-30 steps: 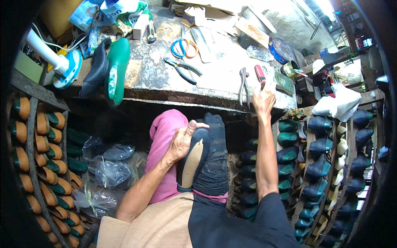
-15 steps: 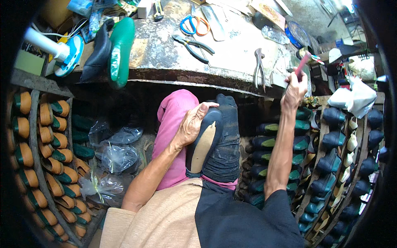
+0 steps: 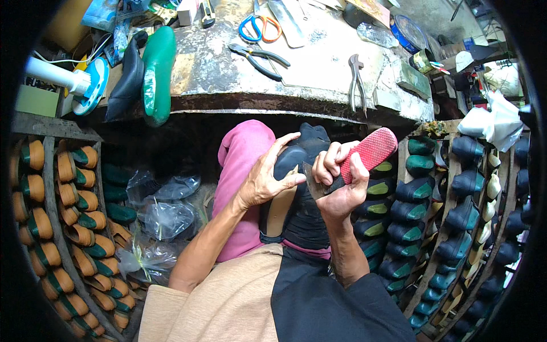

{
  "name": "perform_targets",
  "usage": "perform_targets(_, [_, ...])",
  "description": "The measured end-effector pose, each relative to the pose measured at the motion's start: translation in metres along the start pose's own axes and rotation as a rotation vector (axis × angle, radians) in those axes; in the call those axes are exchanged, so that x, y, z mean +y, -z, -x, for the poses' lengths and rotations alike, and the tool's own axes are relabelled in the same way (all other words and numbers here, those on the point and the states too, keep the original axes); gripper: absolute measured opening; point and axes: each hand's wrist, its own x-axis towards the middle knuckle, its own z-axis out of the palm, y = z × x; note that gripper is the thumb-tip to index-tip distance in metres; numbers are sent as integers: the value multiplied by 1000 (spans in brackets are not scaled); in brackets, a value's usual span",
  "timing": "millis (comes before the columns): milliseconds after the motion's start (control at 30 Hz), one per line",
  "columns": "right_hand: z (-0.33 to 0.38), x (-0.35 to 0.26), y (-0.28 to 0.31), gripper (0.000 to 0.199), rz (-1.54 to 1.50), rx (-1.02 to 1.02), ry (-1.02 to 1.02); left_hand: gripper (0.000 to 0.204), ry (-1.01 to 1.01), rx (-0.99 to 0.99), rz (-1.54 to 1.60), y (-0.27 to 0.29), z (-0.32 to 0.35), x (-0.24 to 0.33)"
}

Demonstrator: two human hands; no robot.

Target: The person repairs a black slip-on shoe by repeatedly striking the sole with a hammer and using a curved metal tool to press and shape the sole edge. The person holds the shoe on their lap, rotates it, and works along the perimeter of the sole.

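Black shoe (image 3: 305, 188) rests sole-up on the person's lap, over a pink-clad knee (image 3: 242, 171), just below the edge of the counter (image 3: 319, 74). Of the two hands, the left hand (image 3: 268, 179) is spread wide, fingers curved over the toe and side of the shoe, thumb pressed near its tan insole. The right hand (image 3: 339, 182) is closed around a tool with a red textured handle (image 3: 367, 151), whose dark blade end meets the shoe between the two hands. On the counter above lie grey pliers (image 3: 356, 80), a second pair of pliers with dark handles (image 3: 259, 57), scissors with blue and orange loops (image 3: 259, 25), a green shoe last (image 3: 156, 74) and a black shoe piece (image 3: 125, 80) beside it. Racks to the left (image 3: 62, 222) and right (image 3: 450, 216) hold rows of green shoe lasts. Crumpled clear plastic bags (image 3: 165, 216) lie on the floor near the left rack
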Motion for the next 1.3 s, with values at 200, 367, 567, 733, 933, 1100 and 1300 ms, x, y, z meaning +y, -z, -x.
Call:
perform_targets(200, [-1,8,0,24,41,89,-55,97,-2,-5,-3,1,1,-2])
perform_targets(367, [-3,13,-1,21,65,106,-46,94,3,-3,7,2,2,-2])
perform_targets(567, [8,23,-4,13,147,58,-1,76,181,10,304,2,1,6])
perform_targets(733, [26,8,-2,17,113,-42,0,84,158,79,231,-1,5,9])
perform_targets(933, [22,0,2,24,209,-130,-73,120,52,-47,220,-2,13,3])
perform_targets(1100, [15,5,2,25,226,-182,-135,119,-46,-19,161,-2,11,-3])
perform_targets(1300, [11,7,-2,23,202,-171,-151,118,-55,-8,183,-1,11,-3])
